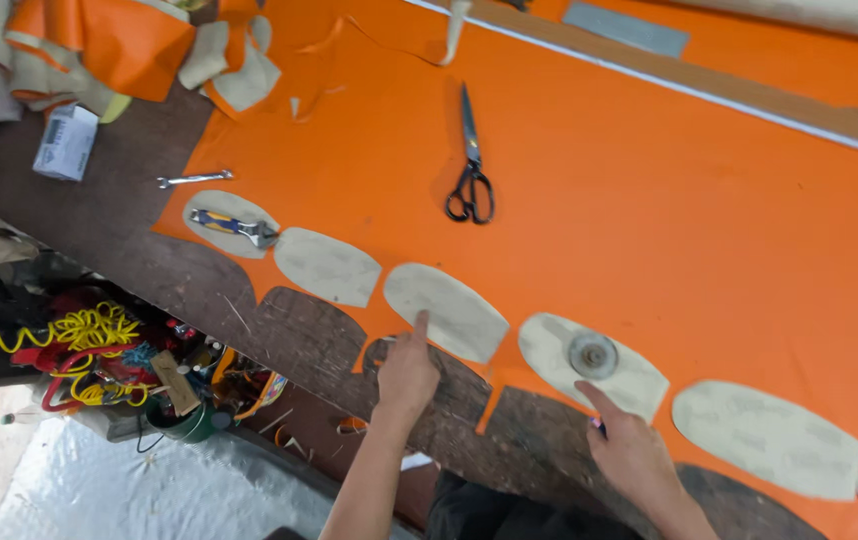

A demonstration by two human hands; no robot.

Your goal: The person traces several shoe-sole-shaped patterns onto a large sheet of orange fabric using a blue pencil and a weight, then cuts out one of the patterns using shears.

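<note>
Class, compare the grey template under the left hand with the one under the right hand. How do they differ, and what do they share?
The left hand puts one fingertip on a bare template; the right hand's template carries a round metal disc. The left hand's template lies farther up the row, beside the scissors side. Both are grey, oval, sole-like shapes lying flat on the orange sheet.

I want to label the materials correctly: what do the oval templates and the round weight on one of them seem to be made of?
Oval templates: probably stiff card or fibreboard, matt beige-grey and flat. Round weight: likely metal, dull grey with a slight shine and concentric rings.
</note>
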